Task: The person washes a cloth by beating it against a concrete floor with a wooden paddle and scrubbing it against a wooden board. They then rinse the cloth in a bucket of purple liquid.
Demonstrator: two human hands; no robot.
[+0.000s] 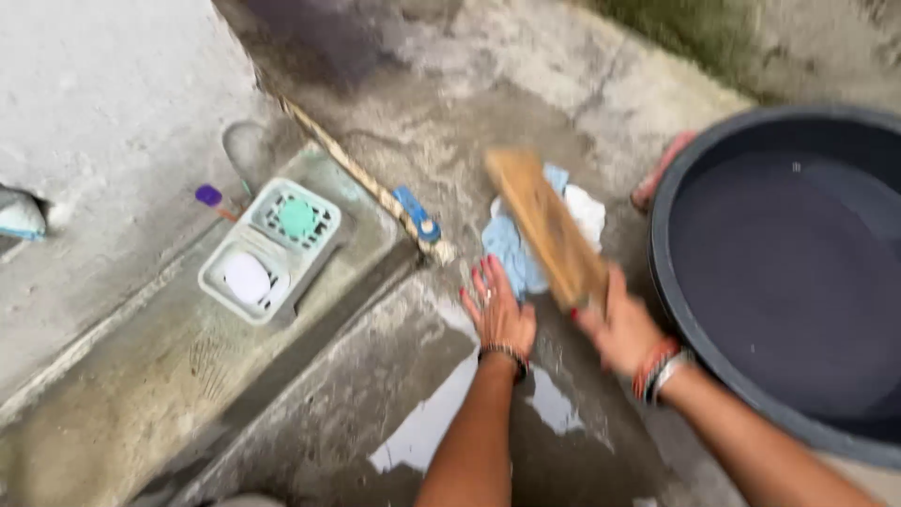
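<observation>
Wet concrete floor (394, 376) beside a wall; a dark tub (779, 272) of water fills its right edge. A soap tray (270, 246) sits on the left ledge. The right hand (619, 329) grips a wooden paddle (544, 225) over a blue cloth (511, 246); the left hand (497, 314), open and flat, presses the cloth's near edge

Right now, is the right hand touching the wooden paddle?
Touching. The head view shows the right hand wrapped around the lower end of the wooden paddle, raised over the blue and white cloth, though motion blur softens the fingers.
</observation>
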